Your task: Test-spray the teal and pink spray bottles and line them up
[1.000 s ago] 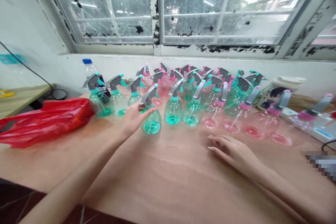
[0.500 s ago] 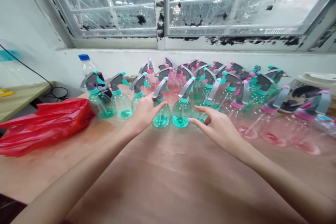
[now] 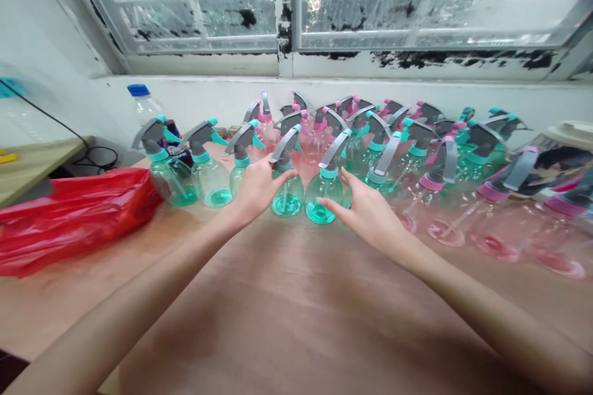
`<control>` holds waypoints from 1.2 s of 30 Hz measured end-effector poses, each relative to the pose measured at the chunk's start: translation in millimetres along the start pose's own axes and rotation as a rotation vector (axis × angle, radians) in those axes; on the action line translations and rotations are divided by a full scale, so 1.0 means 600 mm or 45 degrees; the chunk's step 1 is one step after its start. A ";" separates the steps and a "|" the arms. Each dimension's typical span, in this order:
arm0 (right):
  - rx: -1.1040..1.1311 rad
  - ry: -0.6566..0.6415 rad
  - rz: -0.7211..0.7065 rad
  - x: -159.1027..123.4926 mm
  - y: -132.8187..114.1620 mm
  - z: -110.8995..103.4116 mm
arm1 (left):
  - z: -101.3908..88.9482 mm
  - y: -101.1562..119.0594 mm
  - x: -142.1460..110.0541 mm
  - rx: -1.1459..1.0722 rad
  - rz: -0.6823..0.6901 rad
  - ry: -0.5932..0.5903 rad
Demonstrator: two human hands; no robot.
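Note:
My left hand (image 3: pixel 256 192) is closed on a green spray bottle (image 3: pixel 287 202), its thumb across the front of the bottle just below the collar; the other fingers are mostly hidden. To the right, my right hand (image 3: pixel 373 210) grips a second green spray bottle (image 3: pixel 319 213) by its side, thumb in front and fingers behind. Both bottles stand upright on the table, with a little green-looking liquid at the bottom and grey trigger heads. Left of my left hand stand several more green bottles, among them one spray bottle (image 3: pixel 215 188) with a teal trigger.
Several pink spray bottles (image 3: pixel 498 234) stand at the right, with more green and pink ones behind. A red plastic bag (image 3: pixel 83 216) lies on the brown table (image 3: pixel 287 308) at the left, near a blue-capped bottle (image 3: pixel 141 102). A printed tub (image 3: pixel 563 157) stands far right, below the window.
My right hand has moved left, from open beside the second green bottle to closed around its side. The left hand stays at its bottle. The view has shifted slightly.

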State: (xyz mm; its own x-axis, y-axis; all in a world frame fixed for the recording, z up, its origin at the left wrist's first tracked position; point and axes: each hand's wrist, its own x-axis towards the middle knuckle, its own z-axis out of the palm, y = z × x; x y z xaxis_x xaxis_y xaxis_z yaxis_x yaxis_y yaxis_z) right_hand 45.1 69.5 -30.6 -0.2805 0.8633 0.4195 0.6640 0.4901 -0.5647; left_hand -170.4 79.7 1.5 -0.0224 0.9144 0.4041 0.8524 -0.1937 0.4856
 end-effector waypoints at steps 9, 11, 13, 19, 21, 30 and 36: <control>-0.046 -0.040 0.110 0.019 -0.005 0.024 | 0.015 -0.011 0.006 -0.015 0.017 0.041; -0.067 -0.062 0.126 0.019 -0.006 0.024 | 0.015 -0.007 -0.001 -0.031 0.021 0.063; -0.077 -0.076 0.125 0.018 -0.007 0.022 | 0.012 0.000 -0.014 -0.043 0.027 0.108; -0.124 -0.135 0.134 0.002 -0.021 0.010 | -0.029 0.020 -0.080 -0.028 -0.063 0.177; -0.177 -0.167 0.137 -0.010 -0.030 0.004 | -0.046 0.023 -0.106 -0.046 -0.145 0.158; -0.292 -0.234 -0.004 -0.120 -0.061 -0.025 | -0.045 0.084 -0.204 -0.258 -0.107 -0.157; -0.181 -0.212 -0.137 -0.209 -0.054 -0.065 | -0.008 0.167 -0.219 -0.600 0.072 -0.315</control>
State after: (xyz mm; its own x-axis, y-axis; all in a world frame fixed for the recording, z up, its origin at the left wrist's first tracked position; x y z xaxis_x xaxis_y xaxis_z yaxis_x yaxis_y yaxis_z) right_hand 85.8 -59.2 -37.3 -0.4574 0.8206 0.3425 0.7116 0.5688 -0.4124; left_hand -84.6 -61.6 0.6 0.1893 0.9433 0.2728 0.5205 -0.3320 0.7867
